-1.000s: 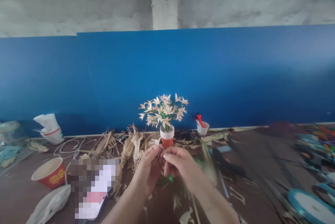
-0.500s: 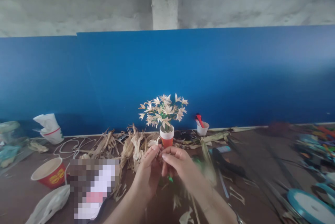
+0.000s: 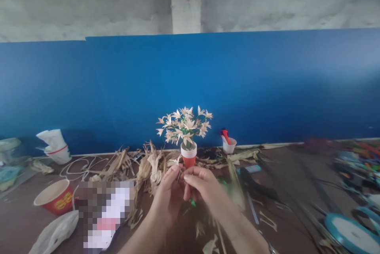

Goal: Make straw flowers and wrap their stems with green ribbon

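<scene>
My left hand [image 3: 170,190] is closed in a pinch, with a pale husk flower [image 3: 175,161] rising from its thumb and fingertips. Close against it, my right hand [image 3: 202,184] pinches with thumb and forefinger at the same spot. What lies between the right fingertips is too small to make out. Just beyond both hands stands a red and white cup [image 3: 189,153], holding a bunch of cream husk flowers [image 3: 187,127] on green stems. Below the hands, a bit of green [image 3: 193,203] shows, blurred.
Dried corn husks [image 3: 154,163] lie behind the hands. To the left are a red paper bowl [image 3: 55,198], a white cable [image 3: 84,167] and a plastic bag [image 3: 55,232]. A white cup with a red-handled tool [image 3: 226,137] stands right of the flowers; a blue-rimmed spool [image 3: 350,232] lies far right.
The whole view has slid very slightly left. Both hands keep the same pinching pose at the flower.
</scene>
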`<state>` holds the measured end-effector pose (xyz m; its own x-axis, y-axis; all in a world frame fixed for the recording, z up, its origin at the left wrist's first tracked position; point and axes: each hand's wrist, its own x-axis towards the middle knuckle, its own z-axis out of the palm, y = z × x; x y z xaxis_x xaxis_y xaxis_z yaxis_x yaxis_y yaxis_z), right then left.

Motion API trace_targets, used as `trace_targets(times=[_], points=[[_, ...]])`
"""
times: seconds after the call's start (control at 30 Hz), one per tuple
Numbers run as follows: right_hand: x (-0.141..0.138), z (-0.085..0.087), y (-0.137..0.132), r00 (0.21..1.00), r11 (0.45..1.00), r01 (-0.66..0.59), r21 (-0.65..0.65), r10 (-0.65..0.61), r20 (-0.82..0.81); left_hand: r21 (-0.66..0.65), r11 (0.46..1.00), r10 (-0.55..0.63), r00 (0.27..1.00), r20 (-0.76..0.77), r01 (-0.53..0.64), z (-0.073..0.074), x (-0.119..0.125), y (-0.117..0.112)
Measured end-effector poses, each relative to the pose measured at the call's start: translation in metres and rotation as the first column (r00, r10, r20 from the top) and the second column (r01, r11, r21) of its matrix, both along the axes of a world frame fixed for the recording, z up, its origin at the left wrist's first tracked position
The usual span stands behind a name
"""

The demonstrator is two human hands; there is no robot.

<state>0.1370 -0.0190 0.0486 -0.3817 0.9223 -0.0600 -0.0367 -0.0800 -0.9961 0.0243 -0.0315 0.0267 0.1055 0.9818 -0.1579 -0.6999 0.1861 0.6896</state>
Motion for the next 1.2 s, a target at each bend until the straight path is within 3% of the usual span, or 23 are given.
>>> trace_targets(times=[1.2], points=[[0.0021,-0.001,0.0012,1.0,1.0,0.004,0.01,-0.004,0.006,0.005,0.999,-0.049,0.994,0.095,0.049,0.0011,0.0009,-0.0008]])
